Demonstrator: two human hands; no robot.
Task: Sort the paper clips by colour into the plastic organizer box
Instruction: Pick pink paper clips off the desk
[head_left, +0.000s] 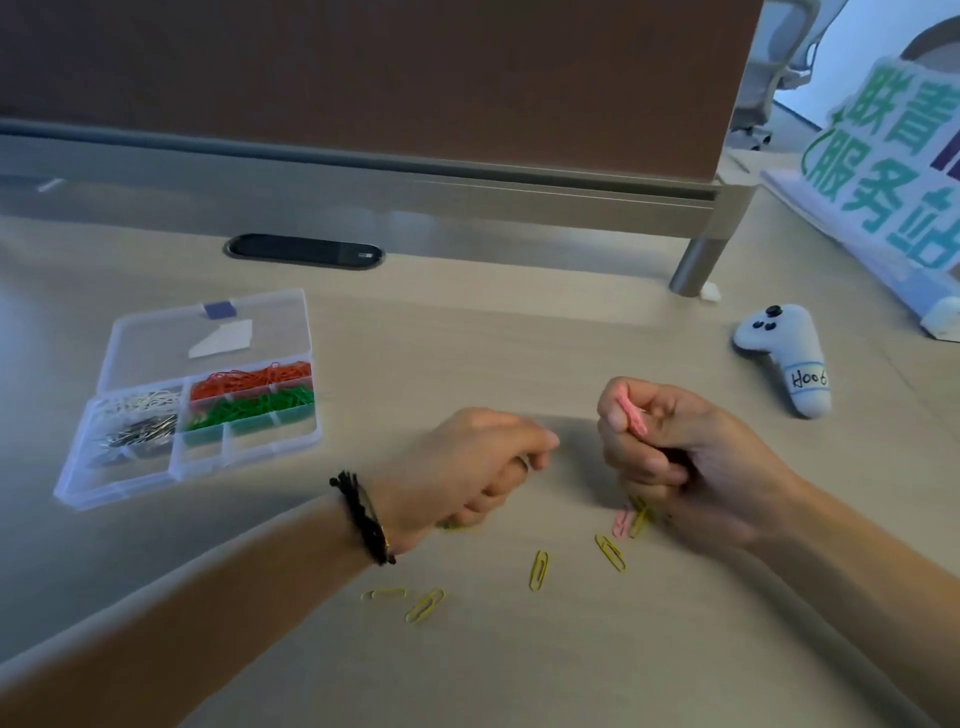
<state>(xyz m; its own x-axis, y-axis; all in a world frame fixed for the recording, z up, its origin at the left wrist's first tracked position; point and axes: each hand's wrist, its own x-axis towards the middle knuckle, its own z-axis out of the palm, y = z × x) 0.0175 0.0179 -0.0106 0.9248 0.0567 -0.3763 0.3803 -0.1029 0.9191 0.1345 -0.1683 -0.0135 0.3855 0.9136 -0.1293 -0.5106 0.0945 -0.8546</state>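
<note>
organizer box (244, 457), orange clips (249, 378), green clips (254, 406)

Your right hand (670, 457) pinches pink paper clips (635, 414); yellow paper clips (539, 570) lie scattered on the beige desk (493, 353). At ten o'clock, the clear organizer box (124, 488) shows orange clips (249, 379), green clips (254, 408), white clips (140, 404) and silver clips (137, 431). At two o'clock lies a white controller (784, 353) with black buttons. Your left wrist wears a black bracelet (361, 517).
</note>
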